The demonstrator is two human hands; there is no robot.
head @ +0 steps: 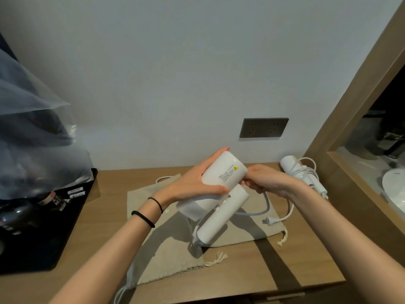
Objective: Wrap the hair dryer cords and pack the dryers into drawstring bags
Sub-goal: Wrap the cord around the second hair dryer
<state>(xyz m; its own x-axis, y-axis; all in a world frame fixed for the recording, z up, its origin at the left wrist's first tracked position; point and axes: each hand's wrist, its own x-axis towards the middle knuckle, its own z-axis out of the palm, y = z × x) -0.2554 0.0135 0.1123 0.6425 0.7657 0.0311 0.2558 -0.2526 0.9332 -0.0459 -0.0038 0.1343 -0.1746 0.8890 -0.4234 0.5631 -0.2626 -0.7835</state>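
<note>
Left hand grips the barrel of a white hair dryer, fingers wrapped over the far side and thumb pressed along the near side, holding it raised above the table with the barrel tilted up to the right. The folding handle slopes down to the left, its base hanging just above the fabric below. Right hand meets the dryer where handle and barrel join, fingers curled inward; they appear to pinch the pale grey cord, which emerges beneath the palm, loops down and passes behind the handle toward its base. Two dark hair ties circle the left wrist. Beneath the dryer, two beige drawstring bags lie flat and overlapping on the wooden table: a near-left bag and a far-right bag, each with a knotted tassel of drawstring at its edge. A plug rests on the far-right bag just beside the cord loop. A second white dryer lies on the table near the wall, right of the hands, its white cord loosely wound around it. A grey socket plate is set in the wall above. A black package under clear plastic sheeting occupies the table's left end. A wood-framed opening at the right shows part of a white basin.
</note>
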